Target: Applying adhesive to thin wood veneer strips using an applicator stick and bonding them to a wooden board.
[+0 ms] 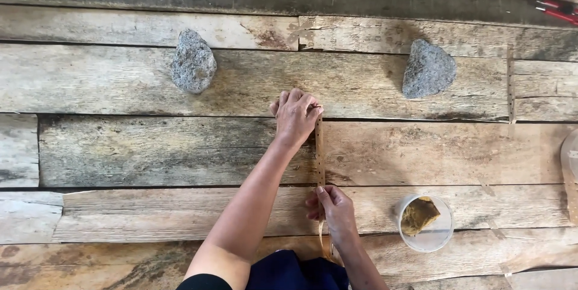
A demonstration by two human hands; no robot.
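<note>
The left hand (296, 116) is up at the far end of a thin pale strip (320, 151), fingers curled together and pressing its tip down onto the boards, and the right hand (335, 210) is nearer the body, fingers pinched shut on the same strip lower down. So the strip runs straight between the two hands, lying flat and lengthwise away from the person, crossing the seam between two planks; its near end slips under the right hand and out of sight toward the lap. Dark blue cloth (289, 272) shows at the bottom edge, between the forearms. Just to the right of the right hand sits a small round white tub (442, 233) with a brownish lump (419, 215) in it, close but not touching. Farther out on the plank floor (120, 157) there are two grey stones, one (192, 62) up and to the left of the left hand, the other (428, 70) up and to the right, well apart from each other. Another thin strip (510, 88) lies upright across the planks far right. Red handles (557, 11) peek in at the top right corner.
</note>
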